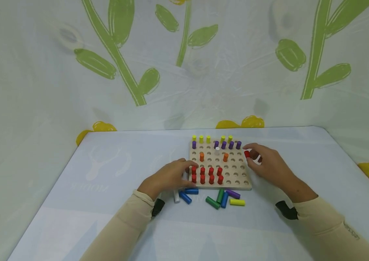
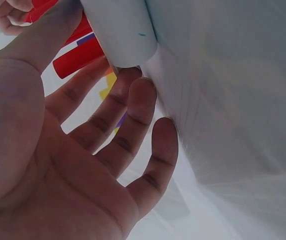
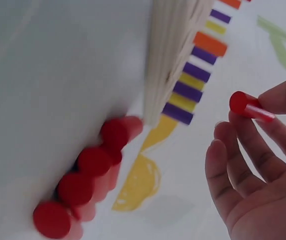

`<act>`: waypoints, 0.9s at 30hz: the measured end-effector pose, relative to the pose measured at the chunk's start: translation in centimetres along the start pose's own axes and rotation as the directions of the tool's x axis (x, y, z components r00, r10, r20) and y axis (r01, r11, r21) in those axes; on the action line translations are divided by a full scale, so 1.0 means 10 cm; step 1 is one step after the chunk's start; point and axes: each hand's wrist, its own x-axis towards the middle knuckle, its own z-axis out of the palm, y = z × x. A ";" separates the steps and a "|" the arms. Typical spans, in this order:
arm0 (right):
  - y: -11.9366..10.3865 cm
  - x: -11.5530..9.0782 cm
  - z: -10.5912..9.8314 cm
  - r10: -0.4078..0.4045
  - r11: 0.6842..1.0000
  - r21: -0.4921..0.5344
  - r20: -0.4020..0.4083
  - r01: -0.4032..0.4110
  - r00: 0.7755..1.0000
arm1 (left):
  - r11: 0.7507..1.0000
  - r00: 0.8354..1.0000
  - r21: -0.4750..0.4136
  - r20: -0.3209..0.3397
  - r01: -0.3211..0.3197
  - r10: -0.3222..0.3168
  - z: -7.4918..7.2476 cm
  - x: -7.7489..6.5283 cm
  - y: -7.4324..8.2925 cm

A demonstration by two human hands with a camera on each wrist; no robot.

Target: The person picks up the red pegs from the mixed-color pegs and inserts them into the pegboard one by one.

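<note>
A wooden peg board (image 1: 236, 183) with rows of holes lies on the table. Yellow, purple, orange and white pegs stand toward its back and middle; several red pegs (image 1: 211, 175) fill two front rows at the left. My left hand (image 1: 171, 175) is at the board's left edge, thumb and index finger spread beside the nearest red pegs; whether they touch is unclear. Its other fingers (image 2: 138, 115) are loosely bent. Off the board's right edge, my right hand (image 1: 269, 165) pinches a red peg (image 3: 243, 104) between thumb and fingertips.
Before the board lie loose blue pegs (image 1: 185, 197), green pegs (image 1: 212, 202), a purple peg (image 1: 233, 194), a yellow peg (image 1: 237, 202) and a white peg (image 1: 176, 196). In the right wrist view, more red pegs (image 3: 75, 188) sit near the board's end. Patterned fabric (image 1: 220, 90) rises behind the table.
</note>
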 end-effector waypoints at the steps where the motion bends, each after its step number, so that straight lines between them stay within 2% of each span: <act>1: -0.02 -0.02 0.01 -0.015 1.000 0.006 -0.013 0.015 1.000 | 1.000 1.000 -0.003 0.001 0.001 -0.001 0.00 0.00 0.00; 10: -0.14 -0.10 0.12 -0.076 0.996 0.030 -0.077 0.079 0.994 | 1.000 1.000 -0.011 -0.007 -0.015 0.015 0.01 0.00 -0.01; 20: -0.16 -0.15 0.25 -0.116 0.992 0.049 -0.090 0.120 0.989 | 1.000 1.000 -0.008 -0.004 -0.027 0.027 0.03 0.01 -0.03; 27: -0.17 -0.15 0.27 -0.102 0.993 0.057 -0.042 0.105 0.994 | 1.000 1.000 -0.007 -0.002 -0.007 0.007 0.02 0.01 -0.04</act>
